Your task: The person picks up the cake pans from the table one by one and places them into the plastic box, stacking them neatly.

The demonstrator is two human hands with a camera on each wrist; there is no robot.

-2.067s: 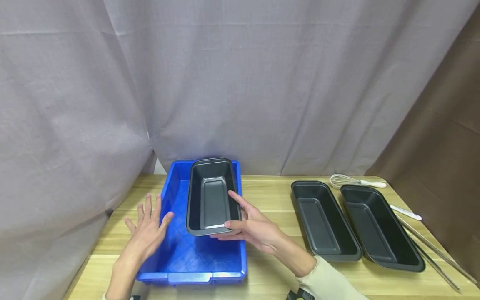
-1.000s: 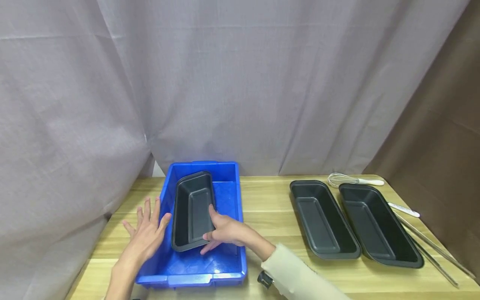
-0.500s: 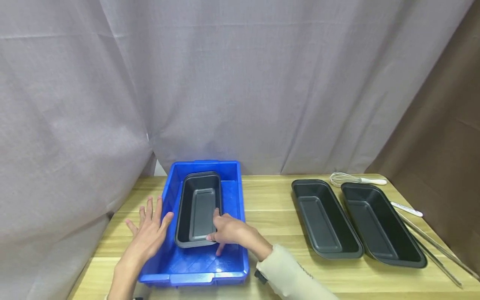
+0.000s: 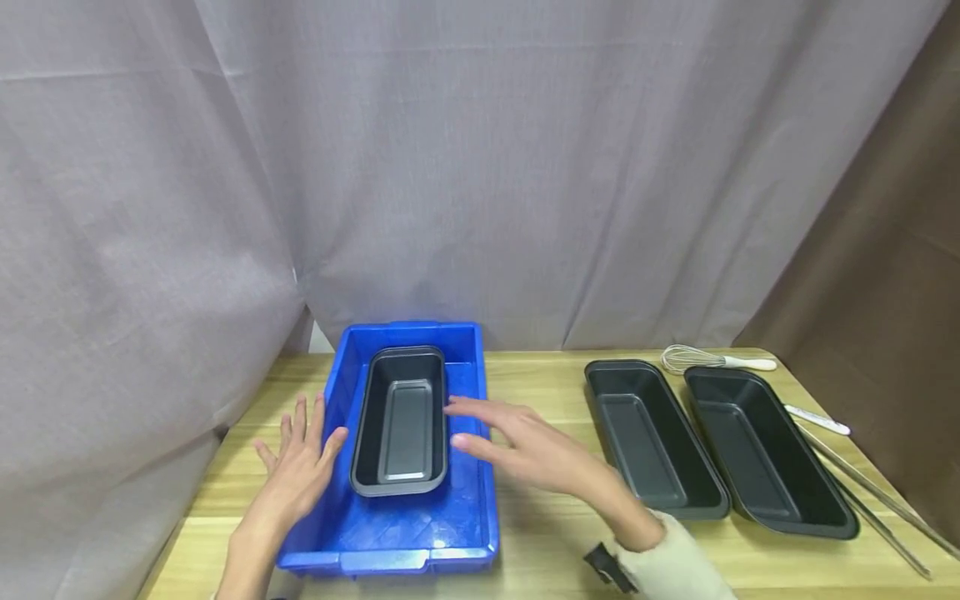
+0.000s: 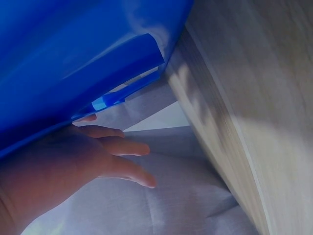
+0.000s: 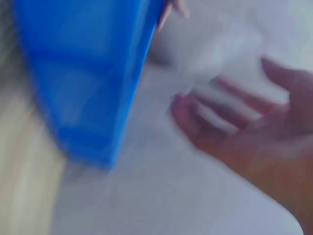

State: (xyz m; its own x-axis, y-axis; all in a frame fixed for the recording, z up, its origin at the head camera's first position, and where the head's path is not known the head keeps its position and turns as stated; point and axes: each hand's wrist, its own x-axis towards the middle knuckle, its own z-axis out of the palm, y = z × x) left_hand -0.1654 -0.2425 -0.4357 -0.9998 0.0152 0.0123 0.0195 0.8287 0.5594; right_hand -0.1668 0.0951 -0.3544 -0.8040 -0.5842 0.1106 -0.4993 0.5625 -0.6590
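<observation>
A black loaf pan (image 4: 408, 429) lies inside the blue plastic bin (image 4: 386, 560), shifted toward the bin's left and far side. My left hand (image 4: 295, 475) rests with spread fingers against the bin's left wall; the left wrist view shows its fingers (image 5: 124, 147) extended beside that blue wall. My right hand (image 4: 528, 446) hovers over the bin's right rim, its fingers relaxed and holding nothing. In the blurred right wrist view the right hand (image 6: 244, 127) is apart from the bin (image 6: 83, 88).
Two more black loaf pans, one left (image 4: 652, 442) and one right (image 4: 768, 454), lie on the wooden table (image 4: 536, 375). Around them are a whisk (image 4: 716, 360), a white-handled utensil (image 4: 817, 418) and long metal tongs-like rods (image 4: 873, 500). A grey curtain (image 4: 465, 167) hangs behind.
The right hand lowered the loaf pan into the bin, straightened it there, let go and drew back to the right. The left hand has stayed by the bin's left wall.
</observation>
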